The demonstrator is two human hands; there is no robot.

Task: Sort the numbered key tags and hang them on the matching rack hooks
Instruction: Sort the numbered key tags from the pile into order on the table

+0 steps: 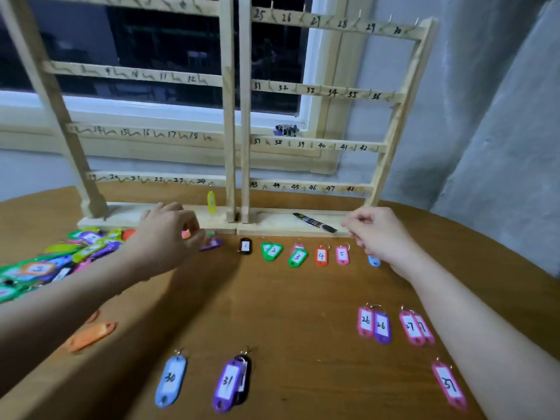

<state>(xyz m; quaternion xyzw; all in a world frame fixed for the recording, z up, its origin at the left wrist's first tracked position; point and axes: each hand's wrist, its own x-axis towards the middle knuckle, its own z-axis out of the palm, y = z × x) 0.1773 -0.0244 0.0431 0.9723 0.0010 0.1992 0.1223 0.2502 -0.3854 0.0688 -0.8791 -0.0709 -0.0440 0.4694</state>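
Note:
Two wooden racks (242,116) with numbered hooks stand at the table's far edge. A yellow tag (211,202) hangs near hook 24. A row of tags lies before the rack base: black 1 (245,246), green 2 (271,251), green 3 (297,257), orange 4 (321,256), pink 5 (342,255). My left hand (169,234) has curled fingers pinching at a blurred purple tag (211,244). My right hand (378,237) hovers with curled fingers over a light blue tag (374,261), which shows below the palm; nothing is visible in its fingers.
A heap of mixed tags (60,256) lies at the left. Nearer me lie an orange tag (91,336), blue 30 (170,380), purple 31 (228,384), the 26 pair (373,324), the 27 pair (415,327) and pink 37 (449,384). A marker (315,222) rests on the rack base.

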